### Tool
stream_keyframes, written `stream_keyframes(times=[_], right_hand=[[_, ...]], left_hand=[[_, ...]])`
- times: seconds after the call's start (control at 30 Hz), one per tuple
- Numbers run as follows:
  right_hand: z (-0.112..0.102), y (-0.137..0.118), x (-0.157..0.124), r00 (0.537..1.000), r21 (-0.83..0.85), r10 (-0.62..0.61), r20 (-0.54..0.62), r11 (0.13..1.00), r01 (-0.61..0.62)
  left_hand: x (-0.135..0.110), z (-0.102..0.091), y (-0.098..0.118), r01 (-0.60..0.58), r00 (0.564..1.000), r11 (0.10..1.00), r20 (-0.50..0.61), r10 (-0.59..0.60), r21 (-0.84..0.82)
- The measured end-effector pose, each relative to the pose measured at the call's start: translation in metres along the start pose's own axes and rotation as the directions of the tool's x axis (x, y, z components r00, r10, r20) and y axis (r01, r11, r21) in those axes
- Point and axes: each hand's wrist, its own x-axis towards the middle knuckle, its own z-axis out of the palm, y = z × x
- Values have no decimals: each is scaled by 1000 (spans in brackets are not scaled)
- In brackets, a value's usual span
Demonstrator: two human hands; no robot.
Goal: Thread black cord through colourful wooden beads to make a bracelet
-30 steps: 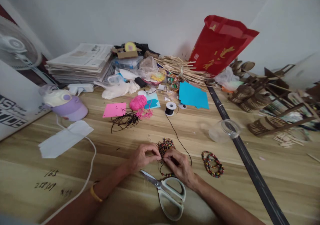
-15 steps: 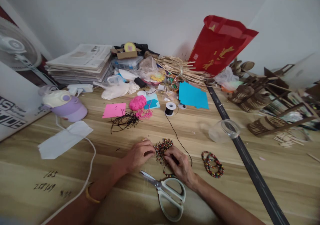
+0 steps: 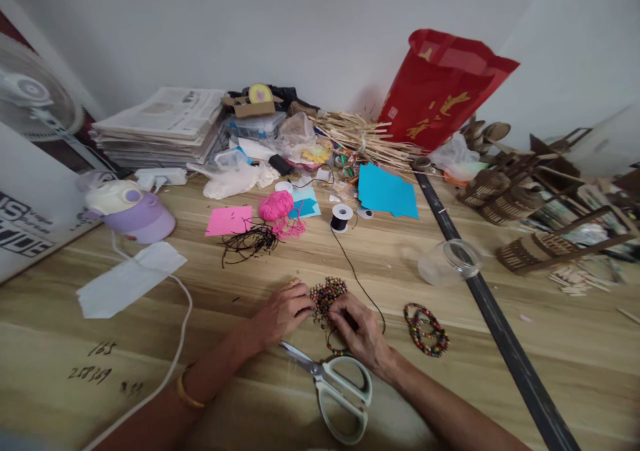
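Note:
A small pile of multicoloured beads (image 3: 329,295) lies on the wooden table between my hands. My left hand (image 3: 286,309) is at the pile's left edge, thumb and fingers drawn together; whether a bead sits between the tips is too small to see. On the right side of the pile, my right hand (image 3: 361,327) pinches the end of a thin black cord (image 3: 329,337). Several strung beads (image 3: 340,352) hang on that cord below the hand. The cord runs back to a white spool (image 3: 342,218). Scissors (image 3: 327,381) with pale handles lie partly spread just below both hands.
Finished bead bracelets (image 3: 427,329) lie to the right, near a clear jar (image 3: 450,262) on its side. Pink yarn (image 3: 277,205), black cord pieces (image 3: 250,241) and blue paper (image 3: 387,191) lie farther back. A white cable (image 3: 183,331) crosses the left.
My left hand has shifted slightly right along the pile's edge, its fingers bending closer together. My right hand, the cord and the scissors stay in place.

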Motion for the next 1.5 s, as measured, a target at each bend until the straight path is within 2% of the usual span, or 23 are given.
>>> stream_keyframes(times=[0.27,0.37,0.43,0.53,0.63,0.73,0.87,1.17,1.5], right_hand=[[0,-4,1,1000,3,28,10,1000,-28],[0,-5,1,999,9,30,14,1000,-30],[0,-4,0,999,5,30,13,1000,-30],[0,-3,-1,999,-5,31,12,1000,-30],[0,-1,-2,1000,-10,18,7,1000,-18],[0,-2,-2,1000,-17,-12,-1,1000,12],[0,-2,-3,1000,-10,-17,16,1000,17],[1,0,-5,999,-23,-35,30,999,36],[1,1,-5,999,-19,-36,29,999,37]], left_hand=[[0,4,2,-20,1000,998,8,20,55],[2,4,3,-4,1000,1000,-20,5,17],[4,3,4,37,997,995,-67,-43,-92],[5,0,6,161,975,933,-98,-202,-321],[5,-3,7,290,935,815,-32,-352,-502],[5,-4,8,350,911,699,53,-410,-624],[6,-3,9,392,894,596,138,-426,-701],[5,0,8,423,880,497,212,-426,-758],[5,2,7,420,878,471,216,-428,-776]])
